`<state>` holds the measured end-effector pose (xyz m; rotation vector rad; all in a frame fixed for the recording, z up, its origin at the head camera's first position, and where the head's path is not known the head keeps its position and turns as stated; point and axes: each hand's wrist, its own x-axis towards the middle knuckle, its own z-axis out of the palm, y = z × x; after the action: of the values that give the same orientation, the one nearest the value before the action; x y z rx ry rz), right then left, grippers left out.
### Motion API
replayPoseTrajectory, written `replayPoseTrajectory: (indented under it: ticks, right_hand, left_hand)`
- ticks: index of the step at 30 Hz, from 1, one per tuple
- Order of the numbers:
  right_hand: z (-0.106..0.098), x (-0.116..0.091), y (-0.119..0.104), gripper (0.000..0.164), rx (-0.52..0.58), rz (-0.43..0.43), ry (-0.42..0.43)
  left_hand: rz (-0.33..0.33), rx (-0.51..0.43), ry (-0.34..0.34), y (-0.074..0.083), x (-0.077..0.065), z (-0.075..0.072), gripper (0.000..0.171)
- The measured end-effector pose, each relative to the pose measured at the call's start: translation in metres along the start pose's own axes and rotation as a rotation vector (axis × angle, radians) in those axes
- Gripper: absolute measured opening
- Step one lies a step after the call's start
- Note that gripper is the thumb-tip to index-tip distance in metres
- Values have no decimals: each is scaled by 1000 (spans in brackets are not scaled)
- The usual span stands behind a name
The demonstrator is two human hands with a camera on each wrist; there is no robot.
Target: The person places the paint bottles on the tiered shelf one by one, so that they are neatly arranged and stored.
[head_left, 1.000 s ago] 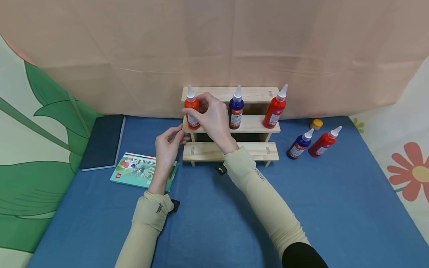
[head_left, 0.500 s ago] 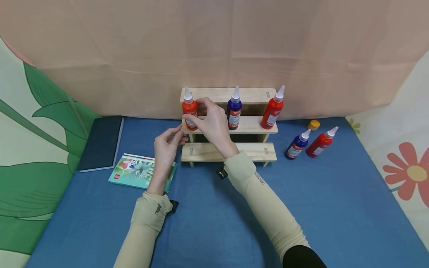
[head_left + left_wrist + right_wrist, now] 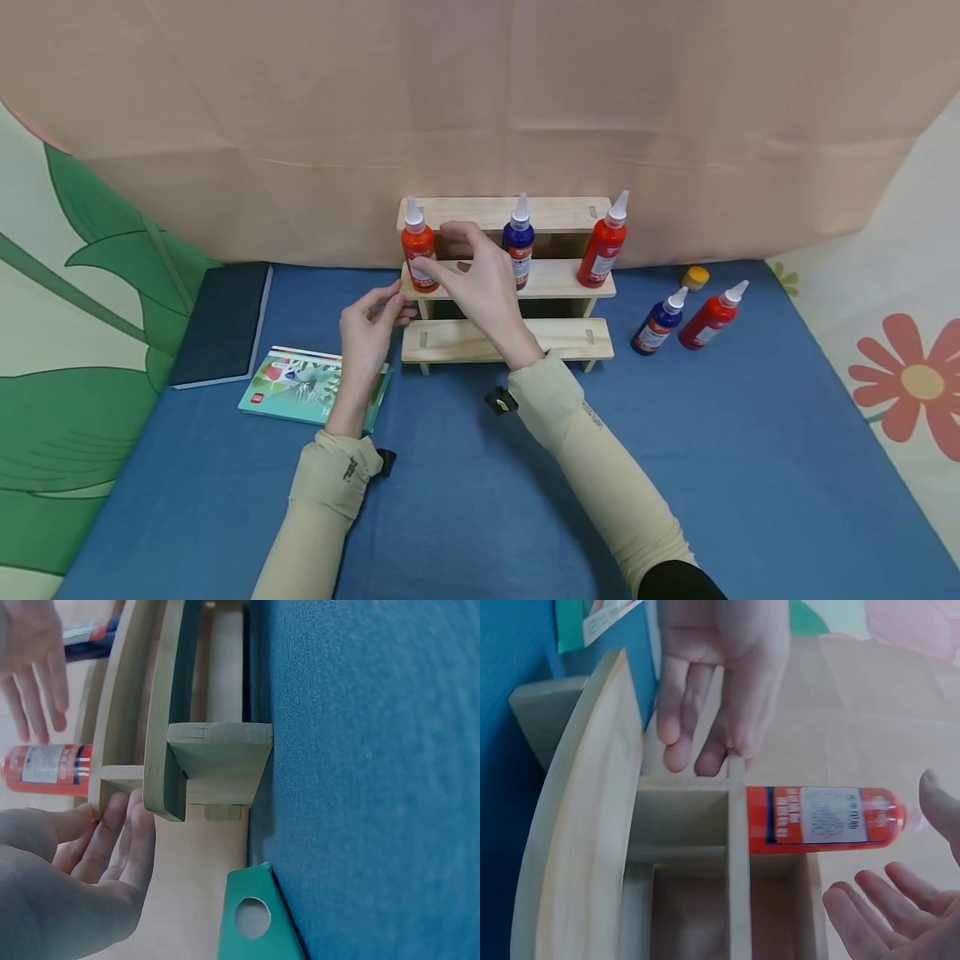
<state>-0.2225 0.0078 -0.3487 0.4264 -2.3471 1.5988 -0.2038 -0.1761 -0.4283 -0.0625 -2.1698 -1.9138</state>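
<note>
A three-tier wooden stand [image 3: 487, 340] bears three bottles with white nozzle caps on its middle step. At the left end stands an orange-red bottle [image 3: 417, 246], a blue bottle [image 3: 519, 242] is in the middle, and a red bottle [image 3: 602, 250] leans slightly at the right end. My left hand [image 3: 367, 329] pinches the left end of the middle board between thumb and fingers, as the left wrist view [image 3: 82, 877] shows. Beside the orange-red bottle my right hand [image 3: 480, 279] hovers with fingers spread, apart from it in the right wrist view.
On the blue cloth [image 3: 465, 500] at right stand another blue bottle [image 3: 658, 323], another red bottle [image 3: 711, 321] and a yellow-lidded jar [image 3: 695, 277]. A green picture book [image 3: 292, 387] lies under my left wrist, with a dark notebook [image 3: 221, 321] behind it.
My right hand has let go of the orange-red bottle and drawn slightly away to its right. The bottle stays standing on the middle step. My left hand keeps its place at the stand.
</note>
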Motion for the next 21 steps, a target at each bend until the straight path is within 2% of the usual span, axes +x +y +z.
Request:
replayPoseTrajectory:
  ticks: [7, 21]
  right_hand:
    - [-13, -14, -6, 59, 96, 12, 5]
    - [-41, -39, -9, 57, 96, -46, 22]
  left_hand:
    - [6, -9, -2, -1, 1, 1, 31]
    - [-24, 13, 2, -1, -1, 1, 32]
